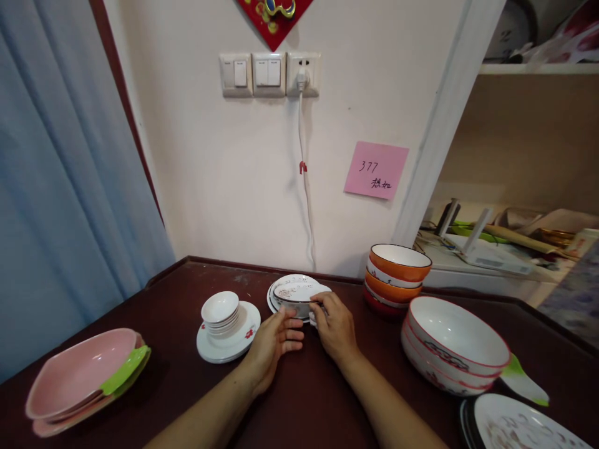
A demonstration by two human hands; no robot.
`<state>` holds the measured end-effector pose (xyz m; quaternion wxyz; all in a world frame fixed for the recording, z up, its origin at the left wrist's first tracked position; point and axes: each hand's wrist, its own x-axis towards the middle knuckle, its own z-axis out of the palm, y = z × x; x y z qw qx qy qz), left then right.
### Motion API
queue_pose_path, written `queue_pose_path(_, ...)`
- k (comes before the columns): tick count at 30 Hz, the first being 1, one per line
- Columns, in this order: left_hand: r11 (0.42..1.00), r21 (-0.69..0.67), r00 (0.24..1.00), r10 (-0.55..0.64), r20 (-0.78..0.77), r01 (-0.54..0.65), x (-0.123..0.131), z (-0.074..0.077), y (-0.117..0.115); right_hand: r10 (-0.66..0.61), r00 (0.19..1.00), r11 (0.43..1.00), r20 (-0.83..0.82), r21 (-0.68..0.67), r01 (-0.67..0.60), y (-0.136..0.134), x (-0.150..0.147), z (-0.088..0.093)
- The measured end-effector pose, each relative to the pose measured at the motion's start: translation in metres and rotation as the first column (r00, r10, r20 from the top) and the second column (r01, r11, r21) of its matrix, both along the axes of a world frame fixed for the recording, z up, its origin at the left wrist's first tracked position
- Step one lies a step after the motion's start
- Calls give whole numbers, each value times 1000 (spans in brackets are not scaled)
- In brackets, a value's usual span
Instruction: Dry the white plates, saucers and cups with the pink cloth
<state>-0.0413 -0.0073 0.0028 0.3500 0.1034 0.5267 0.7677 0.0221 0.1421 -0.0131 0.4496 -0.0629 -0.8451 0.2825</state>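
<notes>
Both my hands rest on the dark table near a small stack of white patterned dishes (294,292) at the table's far middle. My right hand (334,327) has its fingers curled round the near right rim of the top dish. My left hand (272,344) lies just left of the stack, fingers stretched out together toward the dish's near side, touching it or nearly so. To the left stands a pile of small white saucers (219,308) on a white plate with a red flower mark (229,343).
Pink dishes with a green piece (82,371) sit at the near left. Stacked orange bowls (397,265) stand at the far right, large red-rimmed white bowls (453,343) nearer, a patterned plate (519,427) at the corner. A white cable (305,187) hangs down the wall behind.
</notes>
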Motion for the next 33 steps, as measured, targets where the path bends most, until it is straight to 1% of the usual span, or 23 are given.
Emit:
queue_pose_path(3,993,106,992,-67,102,57,-1,7,0,19,999,999,-47,33,-18,-4,2,3)
queue_pose_path(6,981,188,988,-68,141,40,-3,15,0,66,993,994,-94,88,-58,-9,3,6)
queue_pose_path(9,982,187,990,-18,137,-8,-7,19,2,132,984,980,-120,164,-111,-14,5,8)
queue_pose_path(12,974,194,983,81,167,-113,-9,21,3,204,973,954,-111,247,-172,-15,7,6)
queue_pose_path(14,958,237,976,122,183,-164,-10,22,4,229,966,948,-116,251,-195,-14,7,3)
queue_pose_path(15,949,263,976,130,176,-174,-10,23,4,227,964,956,-137,223,-193,-12,7,2)
queue_pose_path(17,937,296,979,149,138,-184,-10,24,3,175,961,983,-215,99,-157,-7,5,-2)
queue_pose_path(18,934,302,980,161,117,-189,-11,24,3,119,958,993,-261,8,-121,-4,4,-3)
queue_pose_path(19,934,298,979,173,103,-196,-11,23,3,40,953,992,-300,-100,-74,0,1,-5)
queue_pose_path(20,937,284,978,184,97,-204,-11,21,2,-58,945,972,-321,-234,-20,4,-2,-6)
queue_pose_path(21,943,262,977,188,97,-207,-11,18,2,-165,932,921,-322,-389,29,9,-5,-6)
queue_pose_path(22,950,237,978,183,101,-202,-10,15,2,-269,913,834,-307,-548,61,14,-8,-7)
queue_pose_path(23,959,209,979,174,104,-193,-8,12,2,-347,893,731,-286,-679,66,17,-11,-6)
queue_pose_path(24,967,183,981,162,107,-179,-6,9,2,-395,877,642,-273,-765,51,19,-12,-5)
queue_pose_path(25,974,161,984,145,107,-161,-4,6,3,-418,865,600,-278,-800,33,19,-13,-3)
queue_pose_path(26,980,143,987,122,105,-137,0,3,4,-415,858,623,-302,-782,26,17,-13,-1)
queue_pose_path(27,985,131,990,94,102,-107,3,0,4,-381,863,701,-330,-712,37,13,-11,2)
queue_pose_path(28,990,122,993,65,97,-76,6,-3,5,-319,883,805,-345,-590,61,6,-9,4)
queue_pose_path(29,992,117,996,37,86,-47,8,-5,5,-233,916,902,-326,-424,78,-2,-6,7)
queue_pose_path(30,993,112,997,18,71,-25,10,-6,6,-137,954,968,-268,-241,71,-10,-3,9)
queue_pose_path(31,994,106,999,10,53,-16,11,-8,6,-49,982,997,-180,-71,37,-17,0,10)
queue_pose_path(32,995,102,999,13,36,-16,12,-9,6,17,996,998,-86,61,-12,-22,2,11)
queue_pose_path(33,995,100,1000,22,21,-24,12,-10,6,60,998,987,-6,150,-58,-25,4,12)
